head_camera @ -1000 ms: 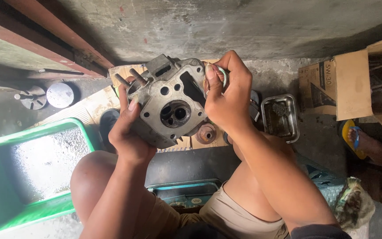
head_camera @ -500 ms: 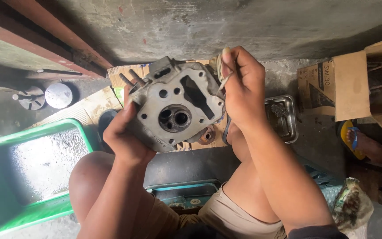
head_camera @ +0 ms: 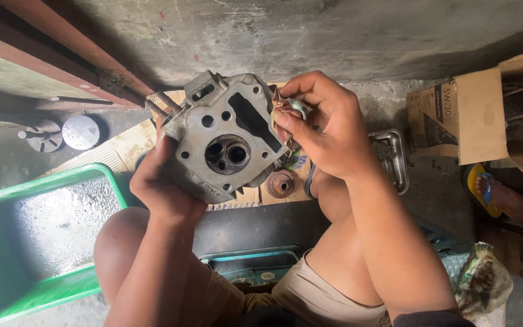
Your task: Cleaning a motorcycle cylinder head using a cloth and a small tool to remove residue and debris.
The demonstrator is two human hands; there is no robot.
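Both hands are used on a grey metal cylinder head [head_camera: 228, 142] held above the knees — gripped from below by the left hand [head_camera: 161, 188], while a small rag [head_camera: 286, 112] is pinched by the right hand [head_camera: 325, 130] against its edge.

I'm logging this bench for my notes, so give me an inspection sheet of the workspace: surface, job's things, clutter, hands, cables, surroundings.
Surface: rough concrete floor, with flattened cardboard under the work.
Job's things: grey metal cylinder head, held up with its flat face and round ports toward the camera; a small worn pad pressed at its right edge.
Clutter: green plastic tub, wet inside; metal tray; two round metal parts; small round part on the cardboard.
Hands: left hand grips the head's lower left; right hand pinches the pad.
Cables: nothing seen.
Surroundings: open cardboard box; another person's sandalled foot at right.
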